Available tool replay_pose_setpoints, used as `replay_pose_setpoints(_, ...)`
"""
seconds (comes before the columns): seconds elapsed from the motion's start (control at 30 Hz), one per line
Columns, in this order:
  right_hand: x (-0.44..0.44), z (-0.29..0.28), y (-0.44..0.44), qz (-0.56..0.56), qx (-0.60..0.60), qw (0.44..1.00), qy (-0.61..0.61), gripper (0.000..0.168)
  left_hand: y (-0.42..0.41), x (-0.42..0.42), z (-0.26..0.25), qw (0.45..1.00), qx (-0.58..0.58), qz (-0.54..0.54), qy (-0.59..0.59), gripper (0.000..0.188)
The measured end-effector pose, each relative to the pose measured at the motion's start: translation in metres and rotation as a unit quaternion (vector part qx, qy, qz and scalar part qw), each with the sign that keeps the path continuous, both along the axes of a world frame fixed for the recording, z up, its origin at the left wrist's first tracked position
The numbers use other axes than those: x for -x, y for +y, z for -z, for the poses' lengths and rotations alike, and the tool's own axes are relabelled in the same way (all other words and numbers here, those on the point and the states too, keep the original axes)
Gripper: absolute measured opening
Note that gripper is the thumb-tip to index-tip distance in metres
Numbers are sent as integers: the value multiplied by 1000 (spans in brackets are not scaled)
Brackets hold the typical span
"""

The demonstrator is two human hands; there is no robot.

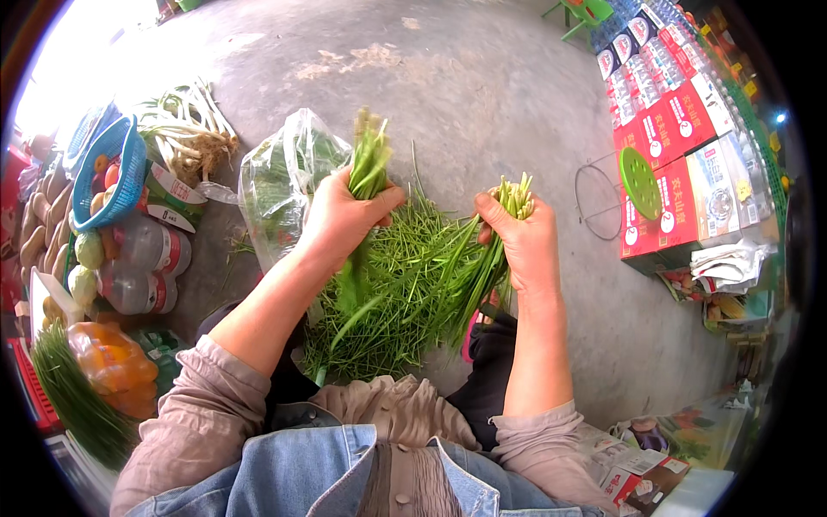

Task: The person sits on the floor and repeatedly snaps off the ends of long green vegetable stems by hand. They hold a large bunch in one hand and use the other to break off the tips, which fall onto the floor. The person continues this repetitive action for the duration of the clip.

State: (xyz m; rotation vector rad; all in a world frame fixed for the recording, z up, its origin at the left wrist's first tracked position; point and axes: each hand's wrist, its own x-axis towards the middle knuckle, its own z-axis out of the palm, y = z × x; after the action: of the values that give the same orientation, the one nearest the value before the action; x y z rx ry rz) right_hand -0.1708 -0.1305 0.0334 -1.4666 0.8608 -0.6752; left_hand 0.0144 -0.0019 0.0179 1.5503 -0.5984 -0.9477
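My left hand [342, 210] grips a bunch of garlic chives [371, 155], whose upright end is blurred. In my right hand [526, 239] is a second bunch of garlic chives [488, 278]. Its pale stem ends stick out above the fist, and its long green leaves hang down to the left. Both hands are raised over a loose heap of chive leaves and scraps [400, 291] on the floor between my legs. A clear plastic bag [278, 187] with greens inside stands just beyond my left forearm, partly hidden by it.
Leeks [187, 129], a blue basket [110, 174] of produce and shrink-wrapped bottles [145, 265] lie at left. More long greens [81, 394] are near my left elbow. Right of me are a wire-legged stool with a green seat [639, 184] and red cartons [675, 197]. Concrete floor [465, 97] stretches ahead.
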Motion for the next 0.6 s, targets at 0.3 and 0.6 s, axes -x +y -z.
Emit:
replay_pose_setpoints(0.3,-15,3,21,-46,-65,996,-26,14,0,32,1,988,65,131,46,24)
replay_pose_setpoints(0.6,-9,-2,20,-127,-56,990,7,17,1,32,0,990,55,126,38,41)
